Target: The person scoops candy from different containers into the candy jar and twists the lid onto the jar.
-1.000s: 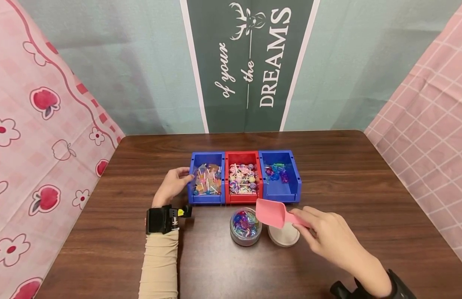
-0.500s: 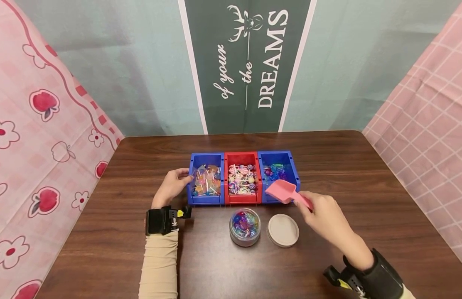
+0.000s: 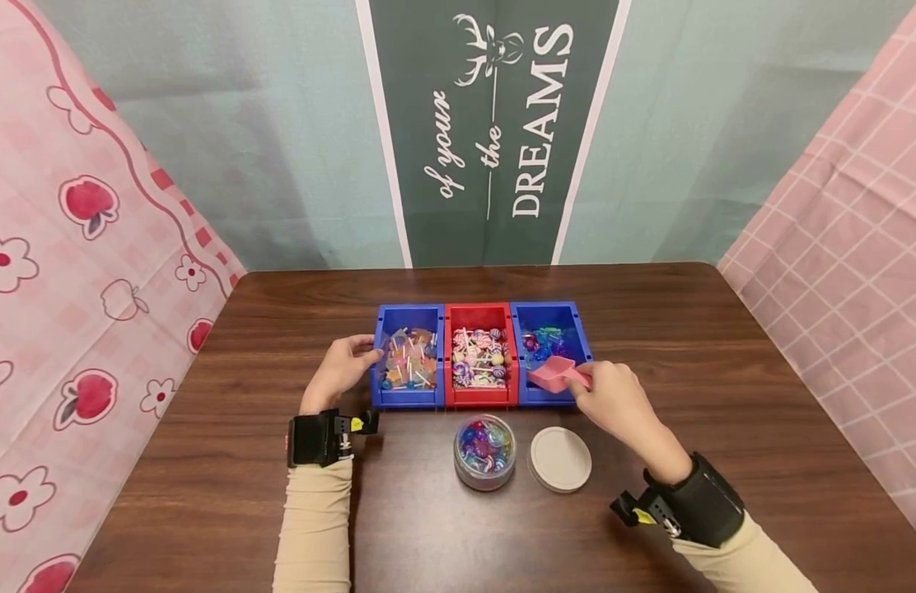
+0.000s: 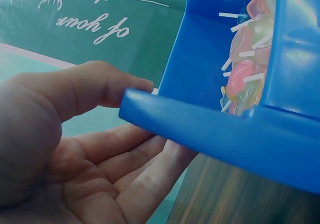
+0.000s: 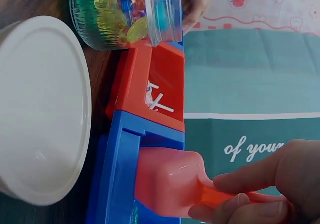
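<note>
My right hand (image 3: 614, 398) grips the handle of a pink scoop (image 3: 553, 375). The scoop's blade dips into the right blue bin (image 3: 558, 315), close to blue and purple trinkets (image 3: 544, 342) lying there. In the right wrist view the scoop (image 5: 170, 181) overlaps the bin's front lip. On the other side, my left hand (image 3: 343, 366) holds the outer wall of the left blue bin (image 3: 409, 397), thumb above and fingers below its edge, as the left wrist view shows. Translucent lollipop charms (image 4: 242, 77) fill part of that bin.
Between the blue bins stands a red bin (image 3: 482, 396) of striped lollipop charms. A clear jar (image 3: 484, 453) of colourful trinkets sits in front, beside a round white lid (image 3: 560, 459). The brown table (image 3: 206, 461) meets a printed cloth (image 3: 317, 165) at the back.
My right hand has carried the scoop from beside the jar, over the lid, forward into the right blue bin. My left hand stays at the left bin.
</note>
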`<state>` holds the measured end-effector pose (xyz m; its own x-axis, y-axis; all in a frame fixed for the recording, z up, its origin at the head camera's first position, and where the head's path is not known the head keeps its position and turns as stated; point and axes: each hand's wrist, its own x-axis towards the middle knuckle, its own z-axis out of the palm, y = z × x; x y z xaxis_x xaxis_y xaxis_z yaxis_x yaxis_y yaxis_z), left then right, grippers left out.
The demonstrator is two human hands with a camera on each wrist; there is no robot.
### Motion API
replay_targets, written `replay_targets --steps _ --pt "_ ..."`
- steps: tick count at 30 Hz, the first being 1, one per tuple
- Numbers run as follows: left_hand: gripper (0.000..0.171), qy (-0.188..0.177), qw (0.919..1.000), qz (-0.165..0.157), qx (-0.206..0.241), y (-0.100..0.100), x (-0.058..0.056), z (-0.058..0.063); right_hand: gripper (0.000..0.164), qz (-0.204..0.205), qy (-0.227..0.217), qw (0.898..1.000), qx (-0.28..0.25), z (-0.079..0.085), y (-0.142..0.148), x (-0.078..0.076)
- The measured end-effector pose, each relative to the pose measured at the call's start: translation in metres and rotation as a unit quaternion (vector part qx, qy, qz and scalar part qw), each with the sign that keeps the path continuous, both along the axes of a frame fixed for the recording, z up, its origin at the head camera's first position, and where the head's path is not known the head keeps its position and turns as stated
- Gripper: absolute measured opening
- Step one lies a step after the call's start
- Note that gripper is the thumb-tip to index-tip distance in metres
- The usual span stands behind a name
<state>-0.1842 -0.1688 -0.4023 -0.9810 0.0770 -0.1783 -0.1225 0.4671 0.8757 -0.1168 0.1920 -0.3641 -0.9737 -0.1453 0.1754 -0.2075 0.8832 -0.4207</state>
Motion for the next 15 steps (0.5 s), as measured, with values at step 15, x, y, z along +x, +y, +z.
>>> replay_targets --steps 15 --pt "0.045 0.004 1.0 0.0 -0.007 -0.001 0.0 -0.001 0.03 -0.019 -0.004 1.0 0.006 -0.008 -0.013 -0.016"
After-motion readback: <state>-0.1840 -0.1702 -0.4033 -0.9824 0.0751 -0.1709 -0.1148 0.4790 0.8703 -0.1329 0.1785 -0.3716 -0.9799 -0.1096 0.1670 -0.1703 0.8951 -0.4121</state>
